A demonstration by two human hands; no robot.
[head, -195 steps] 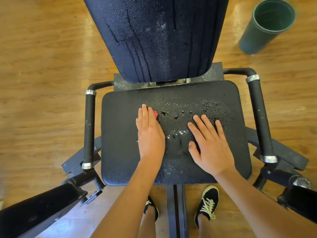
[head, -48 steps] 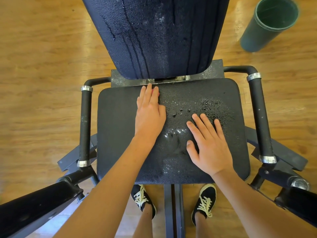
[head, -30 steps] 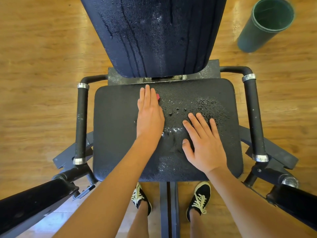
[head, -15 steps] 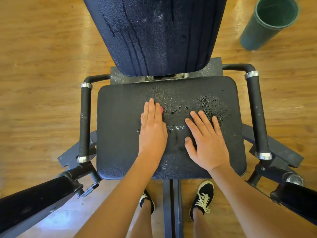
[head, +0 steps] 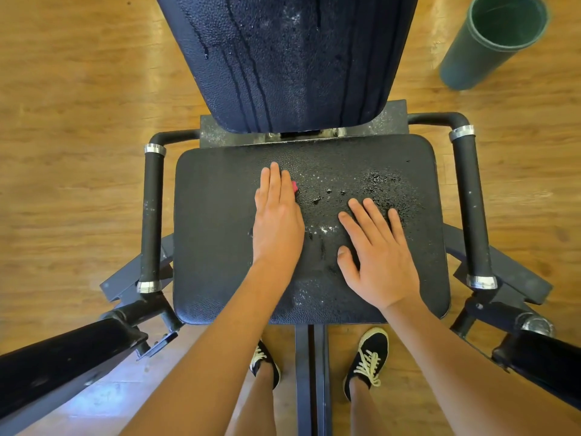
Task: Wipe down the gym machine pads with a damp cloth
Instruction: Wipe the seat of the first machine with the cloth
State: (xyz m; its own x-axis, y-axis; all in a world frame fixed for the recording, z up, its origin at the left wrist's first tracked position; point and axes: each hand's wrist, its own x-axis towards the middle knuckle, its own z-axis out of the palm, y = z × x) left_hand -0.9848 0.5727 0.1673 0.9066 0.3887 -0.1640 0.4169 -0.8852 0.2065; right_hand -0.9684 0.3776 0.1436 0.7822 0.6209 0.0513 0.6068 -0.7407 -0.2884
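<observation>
Left grip point(head: 276, 225) presses flat on pink cloth point(head: 294, 186) (mostly hidden) — right grip point(head: 377, 256) flat on seat pad point(head: 213, 231).

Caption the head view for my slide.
Left hand presses a pink cloth on the wet seat pad; right hand rests flat.

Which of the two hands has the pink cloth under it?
The left hand: the edge of a pink cloth peeks out beside it. The right hand lies flat on the seat pad, no cloth showing.
</observation>
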